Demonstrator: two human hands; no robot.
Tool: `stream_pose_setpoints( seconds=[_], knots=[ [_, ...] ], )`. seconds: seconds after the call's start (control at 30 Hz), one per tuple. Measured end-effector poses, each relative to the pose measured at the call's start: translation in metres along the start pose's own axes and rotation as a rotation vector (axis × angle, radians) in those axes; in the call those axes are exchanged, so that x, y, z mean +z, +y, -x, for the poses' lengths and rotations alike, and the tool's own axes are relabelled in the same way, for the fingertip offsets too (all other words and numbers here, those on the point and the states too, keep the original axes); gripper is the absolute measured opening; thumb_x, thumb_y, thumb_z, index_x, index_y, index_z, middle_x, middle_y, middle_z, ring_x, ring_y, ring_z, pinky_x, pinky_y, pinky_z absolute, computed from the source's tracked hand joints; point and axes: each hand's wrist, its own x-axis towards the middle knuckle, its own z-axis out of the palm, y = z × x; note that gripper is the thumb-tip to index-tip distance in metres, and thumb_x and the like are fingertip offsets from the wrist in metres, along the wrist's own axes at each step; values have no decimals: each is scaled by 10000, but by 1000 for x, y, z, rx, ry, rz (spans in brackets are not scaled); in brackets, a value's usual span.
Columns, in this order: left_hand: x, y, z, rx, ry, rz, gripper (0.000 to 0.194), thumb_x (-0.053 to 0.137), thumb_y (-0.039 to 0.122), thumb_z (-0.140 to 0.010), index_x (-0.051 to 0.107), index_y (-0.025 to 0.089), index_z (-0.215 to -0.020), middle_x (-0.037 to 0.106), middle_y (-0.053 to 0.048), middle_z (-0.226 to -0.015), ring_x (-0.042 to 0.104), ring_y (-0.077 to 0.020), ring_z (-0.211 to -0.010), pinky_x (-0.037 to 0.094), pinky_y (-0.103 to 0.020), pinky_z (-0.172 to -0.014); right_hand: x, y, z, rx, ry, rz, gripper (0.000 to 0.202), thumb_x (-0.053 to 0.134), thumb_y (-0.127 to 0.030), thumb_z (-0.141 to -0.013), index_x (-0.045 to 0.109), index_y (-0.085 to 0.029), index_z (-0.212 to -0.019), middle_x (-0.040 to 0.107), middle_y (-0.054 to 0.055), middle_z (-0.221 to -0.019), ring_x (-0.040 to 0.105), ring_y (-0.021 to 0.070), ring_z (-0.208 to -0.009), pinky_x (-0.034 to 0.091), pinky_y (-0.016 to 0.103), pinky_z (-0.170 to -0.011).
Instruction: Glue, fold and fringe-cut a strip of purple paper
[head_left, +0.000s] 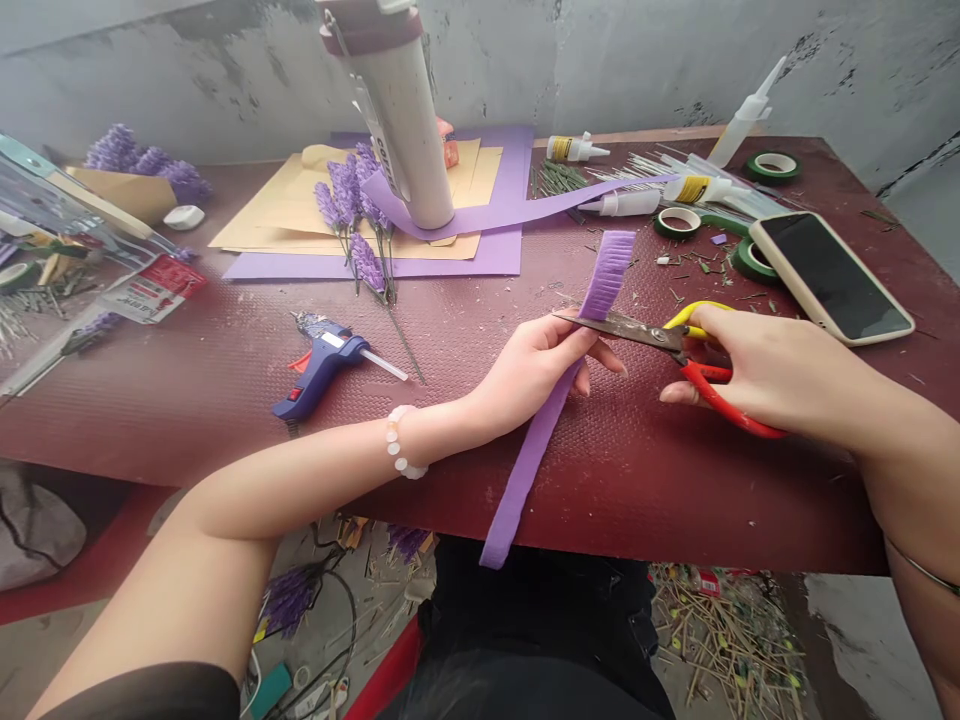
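Note:
A long purple paper strip (530, 465) is pinched in my left hand (536, 365), its lower end hanging past the table's front edge. Above my fingers, the strip's upper part is cut into a fine fringe. My right hand (757, 370) is closed around the handles of scissors (637, 330), one yellow and one red. The scissor blades lie across the strip just above my left thumb, their tips pointing left. Whether the blades are fully closed is hard to tell.
A blue glue gun (322, 370) lies left of my left hand. Behind it are purple flowers (367, 262), paper sheets (262, 215) and a tall tumbler (409, 120). At right sit a phone (832, 275), green tape rolls (772, 167) and glue bottles (574, 148).

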Motion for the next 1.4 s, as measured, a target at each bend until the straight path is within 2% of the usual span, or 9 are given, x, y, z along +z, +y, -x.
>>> stream_pose_setpoints(
  seconds=[0.1,0.23,0.37,0.53,0.8,1.03,1.1,1.2,1.4],
  knots=[
    [-2,1,2,10,-14,-39,433,816,536,-1011,715,144,-857,735,-5,-696,598,-91,-570,512,-223,-616,2,0,-1,-49,58,-1,545,581,-850,-872,528,-308,-889,756,129,-839,735,398,-768,446,437,-637],
    [-1,4,4,6,-7,-91,466,794,585,-1015,748,142,-874,733,-13,-682,645,-115,-611,543,-238,-660,2,2,-1,-87,102,58,406,537,-703,-924,481,-314,-825,673,83,-698,626,309,-619,391,410,-621],
    [-1,3,2,-13,-11,-57,324,764,421,-1060,697,152,-892,777,-18,-748,635,-96,-575,531,-222,-625,6,8,-1,-78,85,110,278,581,-565,-835,489,-306,-790,595,61,-620,558,285,-554,358,402,-628],
    [2,3,0,-24,-2,-31,261,592,136,-1111,632,159,-854,732,31,-713,566,-44,-494,473,-183,-564,12,14,1,-133,179,140,254,499,-528,-884,526,-293,-790,594,76,-593,523,288,-527,344,410,-626],
    [3,3,-1,-35,-12,-17,335,597,123,-1108,615,155,-775,690,42,-675,548,-38,-490,454,-186,-555,-2,1,-3,-56,18,114,237,526,-490,-844,522,-301,-702,611,77,-603,526,262,-535,345,393,-623],
    [3,1,0,-58,3,-20,304,613,137,-1101,632,151,-798,700,38,-687,552,-40,-499,449,-192,-563,15,23,2,-135,162,156,304,499,-470,-936,540,-302,-685,475,34,-512,449,251,-487,295,397,-631],
    [3,1,1,-53,-1,-14,297,618,148,-1105,633,149,-808,705,35,-691,555,-39,-501,454,-189,-567,14,25,2,-149,134,92,308,511,-464,-933,493,-296,-676,486,27,-519,426,230,-478,302,392,-617],
    [2,1,3,-48,-26,16,264,613,184,-1118,653,148,-860,718,25,-710,569,-48,-513,471,-195,-581,10,25,1,-179,-18,-90,344,537,-488,-918,454,-285,-653,414,-4,-513,358,185,-473,302,373,-576],
    [0,1,7,-3,-124,45,274,654,375,-1121,734,140,-1005,736,0,-760,605,-78,-557,517,-225,-625,2,26,0,-158,-250,-335,483,588,-643,-903,461,-261,-635,372,-23,-580,302,151,-558,292,342,-536]
  ],
)
